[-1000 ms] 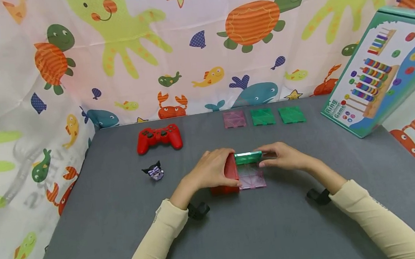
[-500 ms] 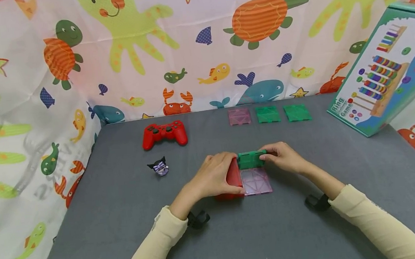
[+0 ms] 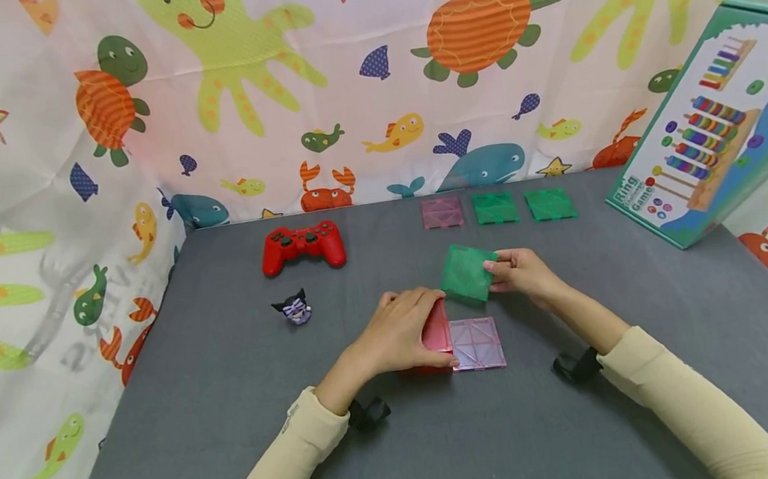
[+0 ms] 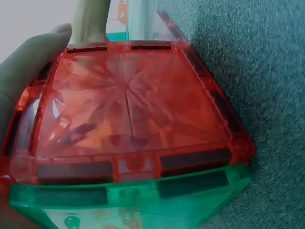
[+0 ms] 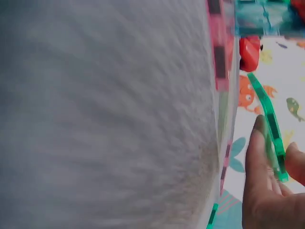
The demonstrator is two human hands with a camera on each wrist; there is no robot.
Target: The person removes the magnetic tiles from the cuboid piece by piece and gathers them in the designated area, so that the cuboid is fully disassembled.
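Note:
My left hand (image 3: 398,336) grips a box-like build of red magnetic tiles (image 3: 436,329), thumb on the near side and fingers over the far side. Up close in the left wrist view, a red tile (image 4: 128,105) meets a green tile (image 4: 128,202) along one edge. A clear pink magnetic tile (image 3: 477,343) lies flat against the right side of the build. Beyond that pink tile, my right hand (image 3: 529,277) pinches a green magnetic tile (image 3: 468,272) by its right edge, tilted. The right wrist view shows this green tile (image 5: 270,124) edge-on between thumb and fingers.
At the back lie a pink tile (image 3: 442,212) and two green tiles (image 3: 495,208). A red game controller (image 3: 303,247) and a small black-and-purple figurine (image 3: 294,308) are on the left. A ring game box (image 3: 701,139) leans at the back right.
The green tile in my right hand has gone from upright at the pink tile's far edge to farther back, its face now tilted into view. My left hand stays on the red build.

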